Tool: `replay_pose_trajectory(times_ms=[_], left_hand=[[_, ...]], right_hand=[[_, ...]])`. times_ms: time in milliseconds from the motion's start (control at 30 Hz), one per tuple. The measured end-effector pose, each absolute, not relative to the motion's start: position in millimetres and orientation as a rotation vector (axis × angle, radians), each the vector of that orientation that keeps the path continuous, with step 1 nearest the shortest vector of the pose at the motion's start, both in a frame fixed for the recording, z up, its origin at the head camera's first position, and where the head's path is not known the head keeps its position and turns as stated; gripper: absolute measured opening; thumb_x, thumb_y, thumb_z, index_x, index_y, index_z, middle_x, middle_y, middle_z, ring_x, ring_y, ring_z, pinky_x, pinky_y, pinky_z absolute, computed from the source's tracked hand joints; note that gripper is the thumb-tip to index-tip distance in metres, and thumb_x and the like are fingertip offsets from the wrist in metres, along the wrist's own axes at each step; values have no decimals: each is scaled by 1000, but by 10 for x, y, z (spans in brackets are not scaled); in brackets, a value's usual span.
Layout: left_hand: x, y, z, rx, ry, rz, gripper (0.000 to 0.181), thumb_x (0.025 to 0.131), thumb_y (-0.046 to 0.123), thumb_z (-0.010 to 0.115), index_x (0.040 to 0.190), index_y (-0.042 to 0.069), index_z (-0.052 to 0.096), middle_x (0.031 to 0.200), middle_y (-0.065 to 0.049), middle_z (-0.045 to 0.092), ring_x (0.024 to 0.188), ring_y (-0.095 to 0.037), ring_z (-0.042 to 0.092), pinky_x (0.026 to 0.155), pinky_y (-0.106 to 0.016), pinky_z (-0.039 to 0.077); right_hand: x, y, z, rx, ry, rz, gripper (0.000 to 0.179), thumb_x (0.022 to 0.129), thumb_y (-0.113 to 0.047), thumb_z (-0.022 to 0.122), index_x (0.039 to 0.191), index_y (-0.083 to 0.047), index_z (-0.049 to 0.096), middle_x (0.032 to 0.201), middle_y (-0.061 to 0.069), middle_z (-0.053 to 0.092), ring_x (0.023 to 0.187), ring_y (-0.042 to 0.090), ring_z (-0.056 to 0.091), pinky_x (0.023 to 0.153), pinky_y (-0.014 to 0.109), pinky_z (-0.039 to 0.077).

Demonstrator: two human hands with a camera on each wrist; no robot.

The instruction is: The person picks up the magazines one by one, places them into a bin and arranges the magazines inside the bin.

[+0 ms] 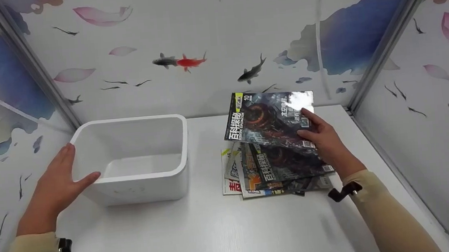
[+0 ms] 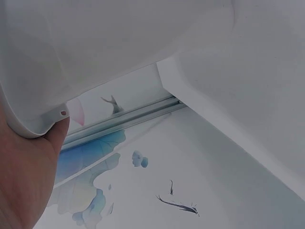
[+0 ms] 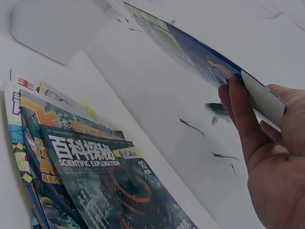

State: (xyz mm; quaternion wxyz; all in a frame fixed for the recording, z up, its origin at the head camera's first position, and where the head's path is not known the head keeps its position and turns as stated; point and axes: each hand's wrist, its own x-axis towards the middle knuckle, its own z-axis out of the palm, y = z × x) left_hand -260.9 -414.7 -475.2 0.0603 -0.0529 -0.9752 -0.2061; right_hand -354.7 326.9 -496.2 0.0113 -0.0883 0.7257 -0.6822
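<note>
My left hand [image 1: 56, 186] holds the rim of a white plastic bin [image 1: 140, 189] at its left side, the thumb lying over the front rim. Inside, the bin's floor is bare. The left wrist view shows fingers beneath the lip of the bin [image 2: 105, 43]. My right hand [image 1: 328, 139] pinches a dark-covered magazine [image 1: 266, 116] by its right edge, thumb on the cover and raised above a loose pile. That pile of magazines [image 1: 292, 162] lies fanned on the table, with a matching dark cover [image 3: 109, 176] on top. From the right wrist, the raised magazine [image 3: 190, 52] appears nearly edge-on.
A white table [image 1: 213, 232] carries the bin at left and the pile at right. Behind it stands a white panel [image 1: 207, 18] printed with fish and petals. Side panels joined by metal posts [image 1: 34, 65] close in the left and right.
</note>
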Motion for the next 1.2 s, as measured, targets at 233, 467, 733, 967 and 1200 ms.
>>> replay_pose_trajectory(times_ms=[233,467,733,967,1200], left_hand=[[-2584,-4122,-4740,-161,-2943,-641,117,103,66,67,176,4,0,182,-29,1,165,-58,8,119,-88,15],[-2577,-4109,-4739,-166,-2927,-642,117,103,64,69,177,4,1,182,-29,2,165,-58,10,118,-89,16],[-2588,-4113,-4717,-172,-2933,-631,118,103,66,68,176,1,2,182,-30,3,165,-57,9,120,-87,16],[-2594,-4109,-4727,-158,-2941,-611,118,102,67,67,176,1,2,181,-31,3,165,-58,10,119,-89,17],[-2577,-4112,-4730,-147,-2937,-626,119,102,69,67,177,4,0,182,-28,2,165,-57,9,118,-89,16]], right_hand=[[-3534,3131,-4878,-317,2248,-2153,78,110,-2,68,177,-14,29,186,5,13,172,22,-1,105,22,56],[-3508,3013,-4806,-337,2227,-2172,78,110,-3,68,176,-14,30,186,4,12,172,22,-2,107,23,55],[-3464,2814,-4655,-333,2150,-2230,77,110,1,66,176,-13,29,186,3,12,171,20,-2,106,24,55],[-3429,2616,-4553,-344,2123,-2249,77,109,2,66,176,-13,29,187,3,10,172,19,0,105,24,56],[-3434,2439,-4526,-367,2122,-2254,77,109,2,67,175,-13,31,185,3,17,171,17,3,106,26,57]])
